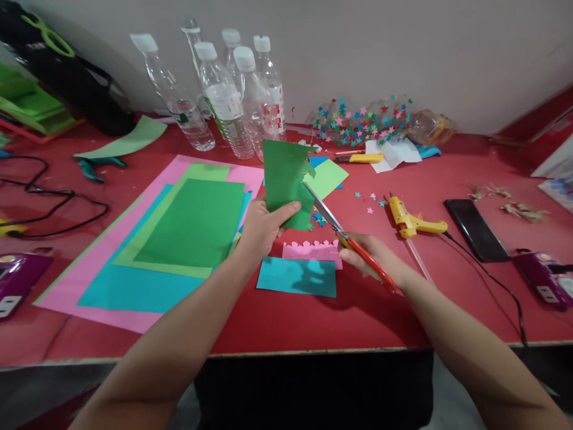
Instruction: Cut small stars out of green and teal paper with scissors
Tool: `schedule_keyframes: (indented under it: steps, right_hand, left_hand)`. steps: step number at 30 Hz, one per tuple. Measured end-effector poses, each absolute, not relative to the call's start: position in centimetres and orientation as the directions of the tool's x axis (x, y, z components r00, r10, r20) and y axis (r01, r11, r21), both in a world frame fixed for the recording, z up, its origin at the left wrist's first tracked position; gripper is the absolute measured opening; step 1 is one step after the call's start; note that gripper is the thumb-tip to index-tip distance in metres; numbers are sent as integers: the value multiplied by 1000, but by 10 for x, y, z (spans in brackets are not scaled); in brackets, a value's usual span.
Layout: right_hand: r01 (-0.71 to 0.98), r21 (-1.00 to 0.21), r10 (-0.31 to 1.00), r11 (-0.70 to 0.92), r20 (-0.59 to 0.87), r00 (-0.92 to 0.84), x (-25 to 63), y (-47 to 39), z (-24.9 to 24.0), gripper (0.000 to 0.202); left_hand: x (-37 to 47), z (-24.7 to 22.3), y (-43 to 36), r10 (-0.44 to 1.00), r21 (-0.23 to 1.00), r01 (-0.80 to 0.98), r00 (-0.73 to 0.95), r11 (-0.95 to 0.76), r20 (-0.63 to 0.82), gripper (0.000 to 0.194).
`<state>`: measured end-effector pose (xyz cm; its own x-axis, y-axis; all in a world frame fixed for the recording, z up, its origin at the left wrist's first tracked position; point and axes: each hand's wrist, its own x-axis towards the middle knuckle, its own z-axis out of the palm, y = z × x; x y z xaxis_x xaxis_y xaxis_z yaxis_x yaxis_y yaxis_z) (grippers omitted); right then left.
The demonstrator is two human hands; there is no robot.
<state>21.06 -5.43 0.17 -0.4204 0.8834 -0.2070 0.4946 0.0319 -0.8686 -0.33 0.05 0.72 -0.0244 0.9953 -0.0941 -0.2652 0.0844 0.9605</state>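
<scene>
My left hand (264,226) grips a dark green sheet of paper (286,179) upright by its lower part, thumb in front. The sheet's right edge is notched. In my right hand (364,254) is a pair of scissors with red handles (371,263); the metal blades point up and left, their tips at the notched edge. Whether the blades are on the paper or just beside it I cannot tell. Below lie a pink strip with a scalloped edge (311,254) and a blue paper rectangle (295,278). Small star cutouts (319,218) show behind the sheet.
Stacked coloured paper (188,224) covers the left of the red table. Several plastic bottles (224,101) stand at the back; one lying bottle holds stars (358,122). A yellow cutter (364,158), a glue gun (414,222) with cable and a phone (477,230) lie to the right.
</scene>
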Motion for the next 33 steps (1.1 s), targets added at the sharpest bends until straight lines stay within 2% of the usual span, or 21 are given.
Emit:
schedule_keyframes:
  steps: [14, 21, 25, 33]
  right_hand:
    - [444, -895, 896, -26, -218, -387, 203, -59, 2, 48]
    - [417, -908, 900, -42, -216, -380, 205, -59, 2, 44]
    - [428, -903, 892, -43, -227, -390, 206, -57, 2, 42]
    - [471, -881, 885, -29, -242, -397, 207, -56, -3, 43]
  left_hand:
    - [-6, 2, 4, 992, 930, -345, 47, 129, -121, 30]
    - [-7, 1, 4, 994, 949, -298, 68, 103, -86, 33]
    - [-10, 2, 6, 995, 949, -309, 94, 69, -41, 35]
    - [-14, 3, 8, 993, 939, -328, 98, 98, -69, 34]
